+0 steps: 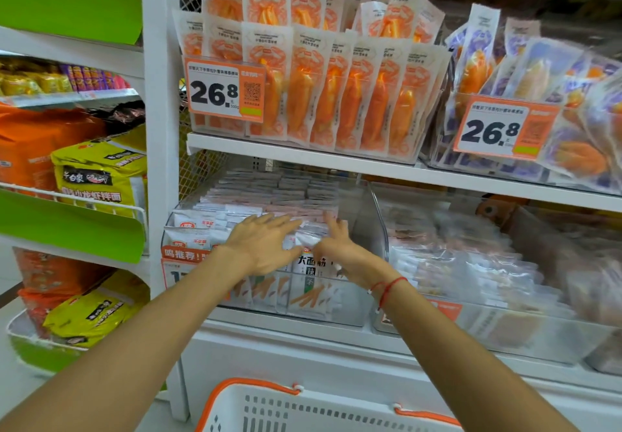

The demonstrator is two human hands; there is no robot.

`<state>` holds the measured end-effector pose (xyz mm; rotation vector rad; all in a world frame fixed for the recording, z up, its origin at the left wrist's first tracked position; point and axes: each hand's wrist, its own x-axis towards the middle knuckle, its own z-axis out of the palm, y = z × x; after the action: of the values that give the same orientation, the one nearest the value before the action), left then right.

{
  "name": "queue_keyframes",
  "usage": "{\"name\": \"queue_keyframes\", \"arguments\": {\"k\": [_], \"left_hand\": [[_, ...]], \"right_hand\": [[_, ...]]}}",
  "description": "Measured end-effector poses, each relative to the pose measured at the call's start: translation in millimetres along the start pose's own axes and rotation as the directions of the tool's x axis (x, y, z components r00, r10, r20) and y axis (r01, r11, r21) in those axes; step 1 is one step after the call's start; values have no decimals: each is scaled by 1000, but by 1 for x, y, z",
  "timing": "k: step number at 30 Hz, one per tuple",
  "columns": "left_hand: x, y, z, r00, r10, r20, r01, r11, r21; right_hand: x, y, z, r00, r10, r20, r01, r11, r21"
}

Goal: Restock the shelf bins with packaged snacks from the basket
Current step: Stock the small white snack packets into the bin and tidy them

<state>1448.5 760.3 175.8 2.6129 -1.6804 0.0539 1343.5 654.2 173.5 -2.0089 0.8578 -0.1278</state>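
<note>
My left hand (261, 246) flat with fingers spread on white snack packets (304, 283) in the clear plastic bin (378, 226), my right hand (336, 246) open beside it, white basket with orange handles (303, 411) below.

White basket (303, 411) (orange rim), orange-and-white packets (336, 95).

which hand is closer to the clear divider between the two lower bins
Right. The right hand is just left of the divider, over the white packets; the left hand lies farther left in the same bin.

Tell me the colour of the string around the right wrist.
Red, a thin string bracelet, clearest in the head view.
</note>
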Motion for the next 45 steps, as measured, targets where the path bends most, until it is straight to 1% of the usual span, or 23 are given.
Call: {"name": "queue_keyframes", "arguments": {"k": [1, 2, 3, 5, 7, 8, 10, 12, 14, 16, 21, 22, 24, 26, 27, 29, 31, 33, 35, 38, 40, 43, 45], "left_hand": [[2, 0, -1, 1000, -11, -9, 11, 1000, -3], [4, -1, -2, 1000, -24, -17, 23, 1000, -6], [6, 0, -3, 999, -32, -18, 32, 999, -4], [8, 0, -5, 1000, -22, -3, 22, 999, 27], [11, 0, -5, 1000, 6, 19, -7, 999, 52], [13, -2, -5, 1000, 18, 25, -19, 998, 53], [16, -6, -4, 999, 37, 14, -38, 998, 44], [17, -11, -3, 998, 56, -15, -56, 997, 47], [19, -14, -3, 997, 75, -35, -73, 995, 63], [23, -15, -4, 996, 82, -33, -79, 994, 75], [29, -12, -4, 995, 94, 25, -95, 995, 42], [30, -10, -5, 994, 99, 45, -101, 995, 24], [32, -7, -9, 991, 106, 85, -107, 994, 7], [33, -6, -12, 987, 106, 119, -108, 994, 8], [33, -7, -12, 987, 106, 123, -107, 994, 2], [32, -9, -9, 987, 114, 117, -114, 993, -6], [32, -11, -5, 987, 126, 99, -127, 992, -3], [34, -13, -4, 989, 127, 77, -127, 992, 5], [37, -15, -2, 992, 107, 65, -108, 994, 11], [44, -19, -1, 990, 81, 115, -80, 997, -11], [47, -21, -1, 987, 83, 135, -78, 996, -39], [43, -20, 0, 988, 102, 113, -97, 994, -45], [41, -20, 1, 990, 110, 93, -106, 994, -39]], "right_hand": [[15, 8, -4, 996, 86, -26, -79, 976, 205], [64, 40, -6, 982, 177, -62, -139, 909, 393], [94, 58, -6, 961, 257, -105, -177, 857, 484], [106, 64, -2, 947, 289, -138, -170, 818, 549], [45, 17, 4, 950, 306, -66, -191, 735, 651], [29, 4, 7, 963, 267, -35, -180, 733, 656], [24, -2, 10, 972, 235, -1, -168, 697, 698], [21, -6, 11, 980, 188, 58, -165, 617, 769], [22, -10, 14, 973, 214, 90, -197, 557, 807], [25, -11, 16, 968, 226, 106, -214, 531, 820], [28, -3, 14, 973, 180, 148, -223, 539, 812], [25, -2, 11, 973, 149, 175, -229, 567, 791], [24, 2, 3, 978, 145, 152, -210, 688, 695], [25, 2, -6, 982, 178, 61, -178, 778, 602], [28, 2, -11, 984, 177, 15, -151, 787, 599], [37, 1, -19, 977, 199, -76, -95, 727, 680], [48, -2, -18, 959, 259, -118, -99, 691, 716], [52, -8, -10, 963, 263, -62, -128, 646, 752], [58, -10, -3, 980, 199, -19, -115, 642, 758], [58, -4, -2, 981, 192, 16, -137, 637, 759], [68, 2, -5, 970, 223, -94, -84, 674, 734], [119, 19, -10, 922, 242, -303, 24, 745, 666], [132, 15, -7, 922, 254, -293, 3, 751, 661]]}}
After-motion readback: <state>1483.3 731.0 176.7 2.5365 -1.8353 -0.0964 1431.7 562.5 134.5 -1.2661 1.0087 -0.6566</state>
